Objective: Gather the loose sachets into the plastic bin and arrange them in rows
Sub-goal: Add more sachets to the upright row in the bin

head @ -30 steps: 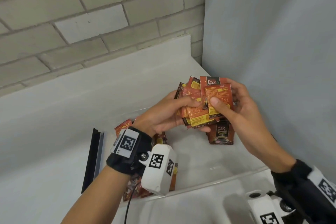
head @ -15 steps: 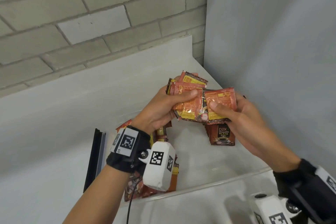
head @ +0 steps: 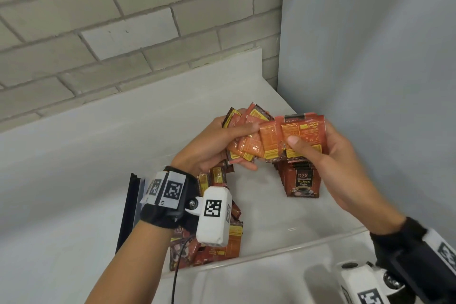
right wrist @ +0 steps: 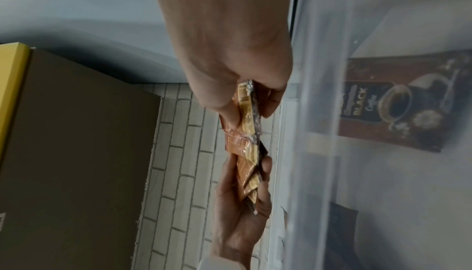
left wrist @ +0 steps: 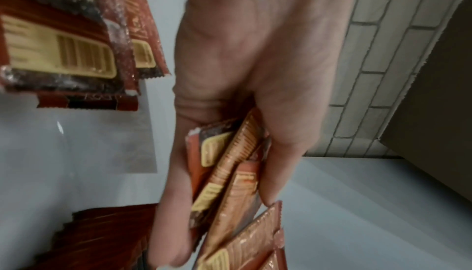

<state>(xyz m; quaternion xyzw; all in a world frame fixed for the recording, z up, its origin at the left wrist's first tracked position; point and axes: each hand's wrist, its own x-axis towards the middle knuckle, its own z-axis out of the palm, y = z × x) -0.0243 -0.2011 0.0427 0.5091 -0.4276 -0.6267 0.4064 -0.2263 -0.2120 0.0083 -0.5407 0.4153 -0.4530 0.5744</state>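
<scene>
Head view: both hands raised over the clear plastic bin (head: pixel 291 252). Left hand (head: pixel 209 148) curled round a fanned bunch of sachets (head: pixel 246 148), thumb pressed on top, fingers beneath. Right hand (head: pixel 328 155) pinching a few flat sachets (head: pixel 301 131), thumb in front, fingers behind, touching the left bunch. Below the right fingers, a neat standing row (head: pixel 302 180) in the bin; under the left wrist, a loose pile (head: pixel 222 249).
</scene>
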